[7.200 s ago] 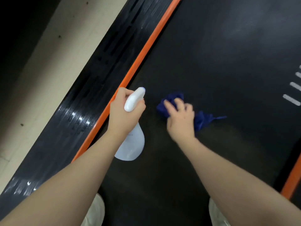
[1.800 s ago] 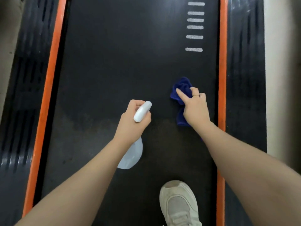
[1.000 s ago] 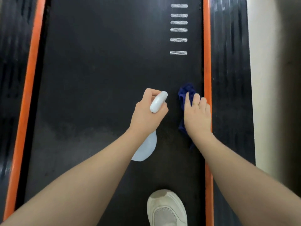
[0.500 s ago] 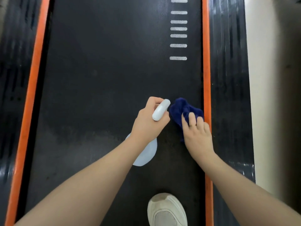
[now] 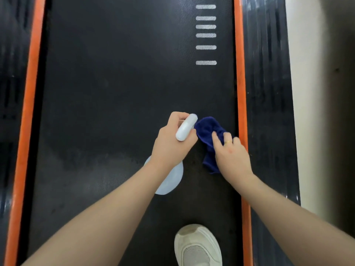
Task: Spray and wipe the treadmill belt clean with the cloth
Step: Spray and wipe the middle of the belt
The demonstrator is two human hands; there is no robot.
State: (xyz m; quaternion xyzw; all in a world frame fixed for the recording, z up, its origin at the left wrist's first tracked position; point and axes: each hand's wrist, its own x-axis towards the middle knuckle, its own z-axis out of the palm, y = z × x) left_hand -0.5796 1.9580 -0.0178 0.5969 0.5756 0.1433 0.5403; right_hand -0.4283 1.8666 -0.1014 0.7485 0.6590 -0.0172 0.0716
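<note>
The black treadmill belt [image 5: 115,93] runs away from me between two orange side strips. My left hand [image 5: 172,144] grips a white spray bottle [image 5: 185,129] by its neck and trigger, nozzle pointing forward. The bottle's pale body [image 5: 170,179] hangs below my wrist above the belt. My right hand [image 5: 232,156] presses a crumpled dark blue cloth [image 5: 206,129] flat on the belt with its fingers stretched out, close to the right orange strip [image 5: 240,93]. The cloth bunches ahead of my fingers and almost touches the bottle's head.
My white shoe [image 5: 197,246] stands on the belt near the bottom edge. Several white dashes [image 5: 206,35] mark the belt far right. Glossy black side rails [image 5: 269,112] flank the belt beyond the left orange strip [image 5: 28,112]; pale floor [image 5: 317,93] lies to the right.
My right hand drew the cloth back toward me along the right edge, and the cloth bunched up ahead of the fingers. The left hand and bottle barely moved.
</note>
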